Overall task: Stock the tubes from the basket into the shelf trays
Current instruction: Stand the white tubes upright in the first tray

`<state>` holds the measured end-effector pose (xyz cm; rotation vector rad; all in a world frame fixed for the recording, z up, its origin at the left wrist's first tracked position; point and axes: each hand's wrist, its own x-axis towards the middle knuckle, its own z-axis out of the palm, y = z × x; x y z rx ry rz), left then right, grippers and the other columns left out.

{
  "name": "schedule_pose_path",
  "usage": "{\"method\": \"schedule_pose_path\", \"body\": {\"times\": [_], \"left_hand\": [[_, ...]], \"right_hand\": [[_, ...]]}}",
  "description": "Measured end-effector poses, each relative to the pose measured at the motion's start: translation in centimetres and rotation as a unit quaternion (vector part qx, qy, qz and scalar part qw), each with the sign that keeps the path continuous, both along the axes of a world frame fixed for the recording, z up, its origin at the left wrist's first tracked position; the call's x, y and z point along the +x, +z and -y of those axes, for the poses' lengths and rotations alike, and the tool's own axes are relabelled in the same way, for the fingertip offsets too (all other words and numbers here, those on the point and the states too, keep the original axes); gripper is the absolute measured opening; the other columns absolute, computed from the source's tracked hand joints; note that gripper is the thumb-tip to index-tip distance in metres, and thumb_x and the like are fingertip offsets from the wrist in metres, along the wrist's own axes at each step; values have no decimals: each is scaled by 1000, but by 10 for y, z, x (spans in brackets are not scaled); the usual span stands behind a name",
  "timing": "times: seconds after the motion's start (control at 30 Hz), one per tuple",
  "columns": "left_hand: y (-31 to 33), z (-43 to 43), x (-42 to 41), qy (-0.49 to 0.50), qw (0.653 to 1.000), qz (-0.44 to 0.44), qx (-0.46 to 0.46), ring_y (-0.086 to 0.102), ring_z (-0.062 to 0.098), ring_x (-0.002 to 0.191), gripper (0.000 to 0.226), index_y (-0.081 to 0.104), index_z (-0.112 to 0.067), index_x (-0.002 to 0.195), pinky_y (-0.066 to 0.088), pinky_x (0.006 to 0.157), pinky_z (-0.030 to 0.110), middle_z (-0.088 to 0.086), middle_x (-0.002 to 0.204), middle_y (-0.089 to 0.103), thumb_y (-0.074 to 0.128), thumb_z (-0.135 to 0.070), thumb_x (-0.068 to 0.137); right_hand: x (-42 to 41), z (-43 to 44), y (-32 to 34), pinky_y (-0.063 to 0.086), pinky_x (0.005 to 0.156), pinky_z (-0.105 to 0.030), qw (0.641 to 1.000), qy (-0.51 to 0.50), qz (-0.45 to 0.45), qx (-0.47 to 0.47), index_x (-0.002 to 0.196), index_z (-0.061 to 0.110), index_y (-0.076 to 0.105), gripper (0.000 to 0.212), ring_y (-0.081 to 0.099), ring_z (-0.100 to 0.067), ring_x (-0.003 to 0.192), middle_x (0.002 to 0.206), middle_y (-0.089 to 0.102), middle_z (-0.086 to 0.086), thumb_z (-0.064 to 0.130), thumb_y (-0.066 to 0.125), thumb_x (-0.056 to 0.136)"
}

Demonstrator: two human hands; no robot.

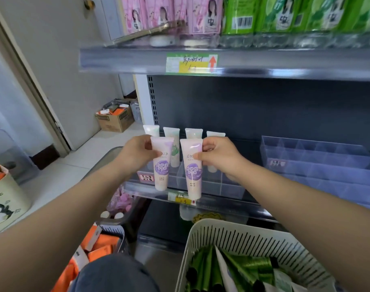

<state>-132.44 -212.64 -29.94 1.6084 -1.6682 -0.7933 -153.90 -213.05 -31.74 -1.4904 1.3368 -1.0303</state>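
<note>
Two pink tubes held upright, cap down, at the front edge of the shelf.

Each has a purple round label; the left hand (137, 153) grips the left tube (161, 165) by its crimped top, the right hand (217, 157) the right tube (193, 168). Behind them, four pale tubes (173, 144) stand in the clear tray (201, 182), crowding its back row. Below, the white basket (232, 234) holds green tubes (238, 268).

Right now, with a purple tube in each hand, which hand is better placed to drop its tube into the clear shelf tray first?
Probably the left hand. Its purple tube hangs over the clear tray, cap just above a front slot. The right hand holds its tube lower, the cap in front of the shelf edge, so it must lift first.
</note>
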Motion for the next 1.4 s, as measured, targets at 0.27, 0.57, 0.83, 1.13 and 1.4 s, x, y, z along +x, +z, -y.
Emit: {"method": "schedule_pose_path", "body": {"times": [0.27,0.57,0.83,1.13,1.4], "left_hand": [[15,37,26,7,999,-40,-16,64,29,99,31,60,-4,115,49,94,50,12,106,68,61,-1,84],[4,61,44,14,999,-35,-6,61,26,106,37,52,-5,124,47,97,48,10,115,65,60,-5,87],[-23,71,48,40,999,-8,4,60,31,102,30,56,-2,117,48,94,47,14,111,65,58,-2,87],[-46,80,51,32,999,-30,22,60,25,104,32,53,-5,121,48,88,36,11,117,63,57,-4,89],[-55,79,52,29,998,-53,7,59,18,98,34,51,-8,123,46,74,23,4,113,62,56,-5,90]], "right_hand": [[37,32,16,57,81,-41,998,-25,-28,-55,91,7,68,15,67,-23,88,91,70,-8,3,70,76],[57,52,-1,55,78,-35,994,-66,-50,-65,85,14,65,11,65,-16,82,84,68,3,7,69,77],[71,61,-26,47,66,-20,996,-58,-41,-46,86,14,63,15,62,-13,79,86,67,1,3,66,77],[74,68,-43,50,69,-22,996,-66,-46,-44,94,13,64,16,61,-10,82,89,64,4,6,66,80],[81,69,-49,49,70,-20,996,-46,-53,-56,99,15,62,19,60,-7,81,89,63,6,7,64,82]]}}
